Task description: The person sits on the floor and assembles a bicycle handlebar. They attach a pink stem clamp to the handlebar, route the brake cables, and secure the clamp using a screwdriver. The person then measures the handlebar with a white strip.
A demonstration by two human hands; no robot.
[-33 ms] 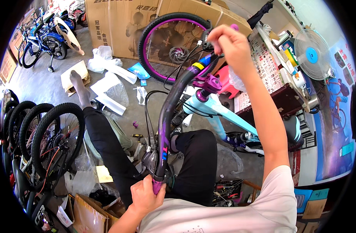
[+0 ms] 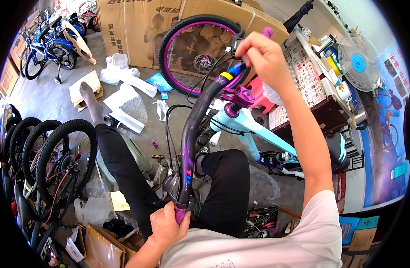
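Currently noted: both hands, well apart. Found left hand (image 2: 169, 225) clamped on the purple grip (image 2: 180, 215) at the near end of the dark handlebar (image 2: 187, 147). Found right hand (image 2: 265, 58) curled at the far end, beside a brake lever (image 2: 235, 43); cannot tell whether clamped. Observed handlebar slanting above the legs (image 2: 225, 187), next to the purple stem (image 2: 238, 97) of a light-blue bike frame (image 2: 263, 132). Logged beyond: purple-rimmed wheel (image 2: 205, 63), before a cardboard box (image 2: 129, 40).
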